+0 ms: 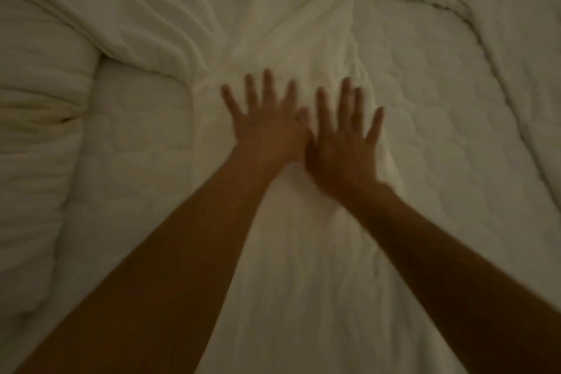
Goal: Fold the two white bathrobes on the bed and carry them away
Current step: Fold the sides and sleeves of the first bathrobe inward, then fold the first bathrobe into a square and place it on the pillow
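A white bathrobe [291, 252] lies spread as a long strip down the middle of the bed, wrinkled at its far end. My left hand [267, 124] and my right hand [343, 143] lie flat on it side by side, fingers straight and spread, thumbs touching. Both press on the cloth and hold nothing. The light is dim and the picture is blurred, so I cannot pick out a second bathrobe among the white cloth.
The quilted mattress [440, 130] shows on both sides of the robe. A bunched white duvet [36, 85] is piled at the left, and more rumpled white bedding [522, 39] runs along the far right.
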Tool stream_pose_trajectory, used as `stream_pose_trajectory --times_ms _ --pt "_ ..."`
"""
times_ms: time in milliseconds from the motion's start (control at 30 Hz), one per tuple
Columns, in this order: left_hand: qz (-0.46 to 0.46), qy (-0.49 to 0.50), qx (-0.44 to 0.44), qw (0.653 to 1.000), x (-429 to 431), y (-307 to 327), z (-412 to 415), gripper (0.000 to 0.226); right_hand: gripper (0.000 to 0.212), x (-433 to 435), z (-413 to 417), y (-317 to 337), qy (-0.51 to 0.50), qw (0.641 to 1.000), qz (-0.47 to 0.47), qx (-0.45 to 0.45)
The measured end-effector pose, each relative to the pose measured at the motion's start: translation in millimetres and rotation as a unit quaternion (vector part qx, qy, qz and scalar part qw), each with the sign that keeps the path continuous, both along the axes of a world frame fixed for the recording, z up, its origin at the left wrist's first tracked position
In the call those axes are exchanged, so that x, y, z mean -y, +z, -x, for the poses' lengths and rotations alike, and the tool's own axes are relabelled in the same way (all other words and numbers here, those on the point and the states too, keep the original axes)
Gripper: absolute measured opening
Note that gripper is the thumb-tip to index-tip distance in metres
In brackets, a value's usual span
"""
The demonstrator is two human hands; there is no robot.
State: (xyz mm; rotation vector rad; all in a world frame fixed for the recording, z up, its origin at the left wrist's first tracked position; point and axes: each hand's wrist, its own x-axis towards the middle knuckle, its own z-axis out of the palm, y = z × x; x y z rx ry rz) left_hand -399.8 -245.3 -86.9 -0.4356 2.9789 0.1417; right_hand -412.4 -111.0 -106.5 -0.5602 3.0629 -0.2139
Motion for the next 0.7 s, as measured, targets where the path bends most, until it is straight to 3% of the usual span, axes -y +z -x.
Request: stream_pose_trajectory --times_ms 67,133,333,600,700 --pt "-0.013 -0.075 -0.048 0.996 -25 -4 -56 0.06 0.074 -20 -63 2 0.045 0.997 0.008 0.063" --pt "-0.005 -0.102 -0.034 0.994 -23 -18 -134 0.058 0.072 -60 -112 0 0.043 0.991 -0.016 0.123" --pt "-0.032 0.034 -0.007 0.999 -41 -25 -284 0.059 0.073 -130 -216 6 0.035 0.99 -0.038 0.129" --pt "-0.061 0.056 0.042 0.996 -166 -20 -524 0.07 0.073 -243 -430 6 0.086 0.984 -0.013 0.158" --pt "-0.105 0.05 -0.001 0.993 -187 -14 -582 0.064 0.066 -281 -478 7 0.083 0.987 0.024 0.137"
